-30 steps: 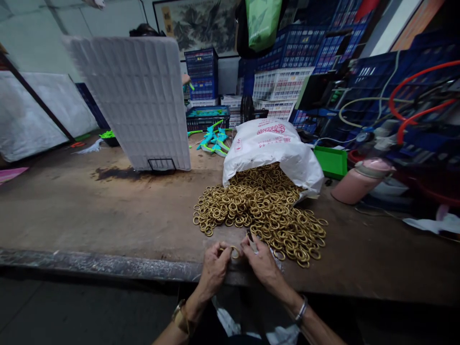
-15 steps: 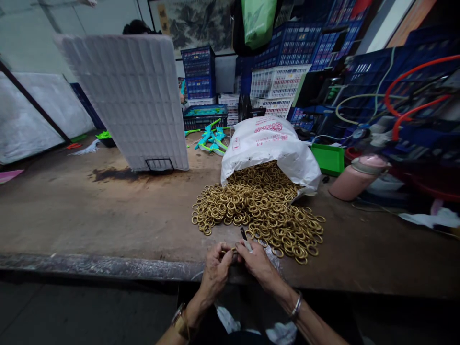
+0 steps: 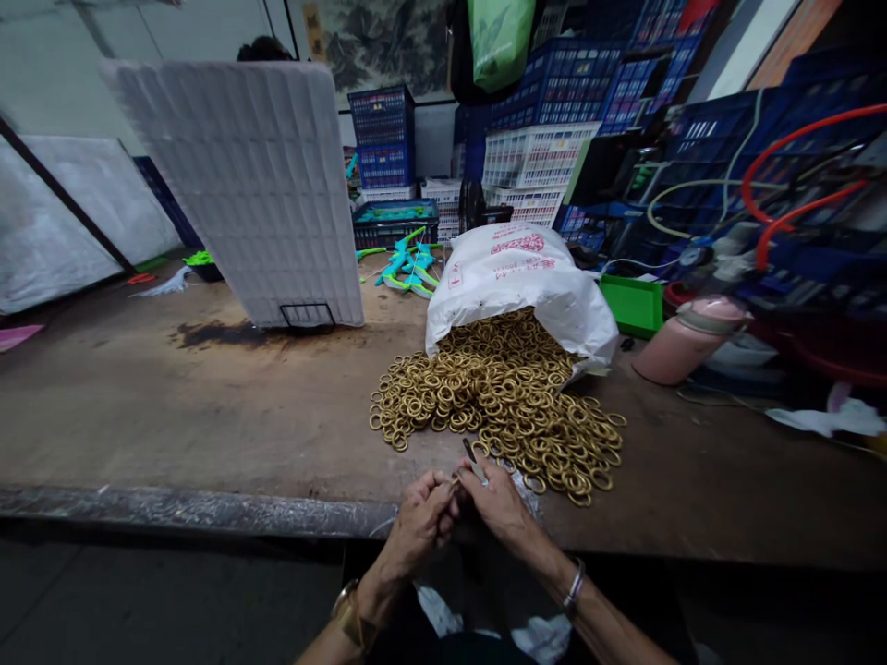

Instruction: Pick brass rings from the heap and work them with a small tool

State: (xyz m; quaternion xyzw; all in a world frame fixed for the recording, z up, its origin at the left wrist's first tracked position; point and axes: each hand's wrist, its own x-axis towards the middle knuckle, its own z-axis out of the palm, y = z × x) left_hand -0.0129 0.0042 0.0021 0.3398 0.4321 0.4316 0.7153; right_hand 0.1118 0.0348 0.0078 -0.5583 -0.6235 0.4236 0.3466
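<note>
Just beyond the table's front edge, my left hand is closed, pinching a small gold ring mostly hidden by the fingers. My right hand meets it there, closed around a slim knife whose dark end points up and away; its lower part is hidden in the grip. A large heap of gold rings lies right in front of both hands. The rings spill from the mouth of a white sack with red print, lying on its side.
The brown wooden table bears a tall white padded panel at left. Turquoise toy bows lie behind the heap. To the right are a green tray and a pink bottle. Blue crates are stacked behind.
My left hand has turned slightly, its fingers curling closer around the ring, with the ring held nearer the knife. The right hand has shifted only slightly; the heap and sack look the same.
</note>
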